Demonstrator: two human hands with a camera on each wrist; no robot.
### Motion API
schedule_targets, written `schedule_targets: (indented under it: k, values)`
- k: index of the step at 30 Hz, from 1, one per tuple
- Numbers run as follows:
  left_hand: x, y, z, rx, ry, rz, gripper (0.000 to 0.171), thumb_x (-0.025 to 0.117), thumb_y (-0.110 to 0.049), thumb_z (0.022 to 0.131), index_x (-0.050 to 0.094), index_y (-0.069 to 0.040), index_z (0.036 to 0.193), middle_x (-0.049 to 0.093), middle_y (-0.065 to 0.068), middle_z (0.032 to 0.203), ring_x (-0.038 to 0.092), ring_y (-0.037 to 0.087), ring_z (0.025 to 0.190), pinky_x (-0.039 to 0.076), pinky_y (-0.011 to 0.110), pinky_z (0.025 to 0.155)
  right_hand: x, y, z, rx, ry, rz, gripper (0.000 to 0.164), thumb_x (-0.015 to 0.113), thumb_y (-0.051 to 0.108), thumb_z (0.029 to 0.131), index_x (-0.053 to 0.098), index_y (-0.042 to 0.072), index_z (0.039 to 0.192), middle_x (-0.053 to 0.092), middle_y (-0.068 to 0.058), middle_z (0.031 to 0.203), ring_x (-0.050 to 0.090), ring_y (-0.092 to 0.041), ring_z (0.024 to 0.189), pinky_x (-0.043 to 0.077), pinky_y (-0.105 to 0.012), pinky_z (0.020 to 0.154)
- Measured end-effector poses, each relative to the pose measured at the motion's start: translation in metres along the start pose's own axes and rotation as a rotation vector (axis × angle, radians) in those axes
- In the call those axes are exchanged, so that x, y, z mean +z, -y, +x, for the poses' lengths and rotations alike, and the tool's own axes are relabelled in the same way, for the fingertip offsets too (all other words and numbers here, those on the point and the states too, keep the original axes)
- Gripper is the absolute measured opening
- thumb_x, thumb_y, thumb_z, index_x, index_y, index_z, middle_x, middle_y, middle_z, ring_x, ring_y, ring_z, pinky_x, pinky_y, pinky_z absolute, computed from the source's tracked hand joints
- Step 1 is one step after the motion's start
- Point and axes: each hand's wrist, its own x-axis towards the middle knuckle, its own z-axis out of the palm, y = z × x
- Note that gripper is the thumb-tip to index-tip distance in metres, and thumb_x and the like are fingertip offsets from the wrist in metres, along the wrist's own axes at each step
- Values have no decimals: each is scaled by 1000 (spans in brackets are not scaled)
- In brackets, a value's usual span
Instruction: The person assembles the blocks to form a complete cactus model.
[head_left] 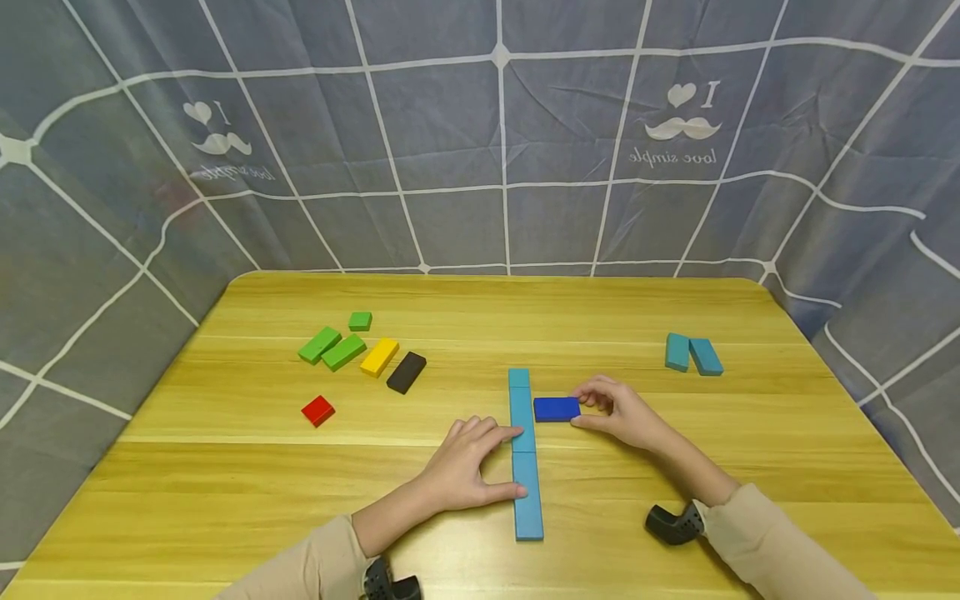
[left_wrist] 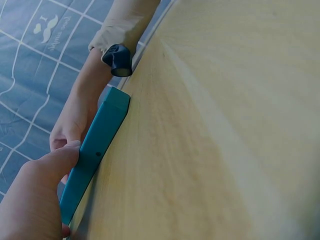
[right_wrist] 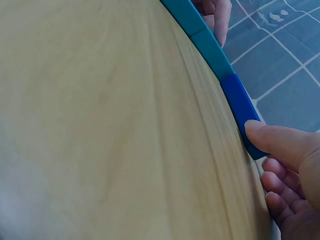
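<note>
A straight row of light blue blocks [head_left: 523, 471], a short one at its far end and two longer ones, lies in front of me. My left hand [head_left: 467, 467] rests the tips of its outstretched index finger and thumb on the row's left side. At the row's right side, a dark blue block [head_left: 557, 409] lies crosswise with its end right beside it; I cannot tell if they touch. My right hand [head_left: 621, 410] pinches that block's outer end between thumb and fingers. In the right wrist view, the thumb lies on the dark blue block [right_wrist: 241, 112].
Two teal blocks [head_left: 678, 352] lie at the back right of the wooden table [head_left: 262, 492]. On the left are several green blocks [head_left: 344, 352], a yellow block [head_left: 379, 357], a black block [head_left: 407, 372] and a red block [head_left: 318, 411]. A grey curtain [head_left: 450, 225] hangs behind.
</note>
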Motion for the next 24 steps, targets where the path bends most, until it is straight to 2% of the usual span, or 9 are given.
schedule_targets:
  k: [9,20,24]
  values:
    - [-1,-1,1,-18,18,-7,70,64,-58,73,50,-19,130,54,-6,105,44,10,96,32,33,85,-1,8,-1,-7,8,7,29,72,-1,74,62,-8,100,56,-15,86,49,-32,76,41,-29,65]
    - [0,-1,0,-9,8,-1,69,64,-58,74,51,-19,130,51,-9,97,40,7,85,31,30,82,1,8,-2,-11,22,21,28,73,-1,73,61,-7,98,56,-16,85,48,-33,75,40,-28,64]
    - [1,0,0,-6,3,4,69,64,-58,74,52,-19,129,50,-9,95,38,7,82,31,29,80,2,1,0,-24,23,17,30,73,-2,73,61,-8,100,57,-16,86,48,-33,76,40,-29,64]
